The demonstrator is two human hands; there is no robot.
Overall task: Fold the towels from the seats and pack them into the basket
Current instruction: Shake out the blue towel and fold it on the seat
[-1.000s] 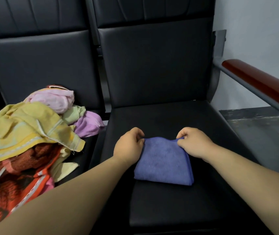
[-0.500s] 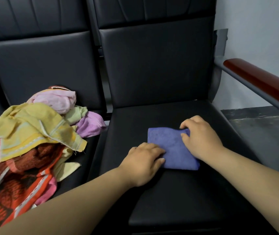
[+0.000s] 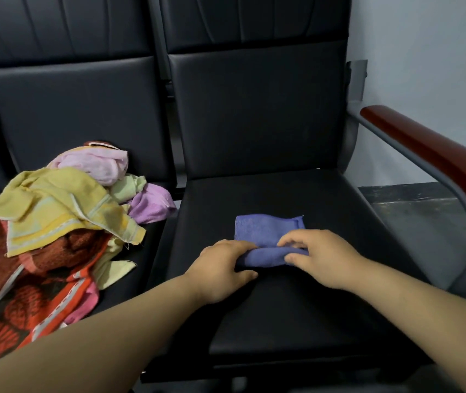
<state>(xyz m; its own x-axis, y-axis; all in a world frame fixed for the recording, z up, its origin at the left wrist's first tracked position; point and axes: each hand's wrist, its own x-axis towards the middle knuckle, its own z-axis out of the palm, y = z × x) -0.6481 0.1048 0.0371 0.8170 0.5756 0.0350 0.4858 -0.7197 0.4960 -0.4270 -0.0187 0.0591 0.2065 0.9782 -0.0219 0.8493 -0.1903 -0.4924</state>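
Observation:
A small blue-purple towel (image 3: 265,228) lies folded on the right black seat (image 3: 282,307). Its near edge is lifted into a fold. My left hand (image 3: 223,268) grips that fold at its left end. My right hand (image 3: 319,256) pinches it at the right end, fingers over the top and thumb under. A loose pile of unfolded towels (image 3: 50,222) covers the left seat: yellow, pink, lilac, pale green, and red-orange ones. No basket is in view.
Tall black backrests (image 3: 254,109) rise behind both seats. A red-brown wooden armrest (image 3: 436,163) on a grey metal frame runs along the right side. A pale wall and a dark floor (image 3: 413,205) lie beyond it.
The towel was folded smaller and turned. Both hands moved from its far corners to its near edge, which they have lifted into a new fold.

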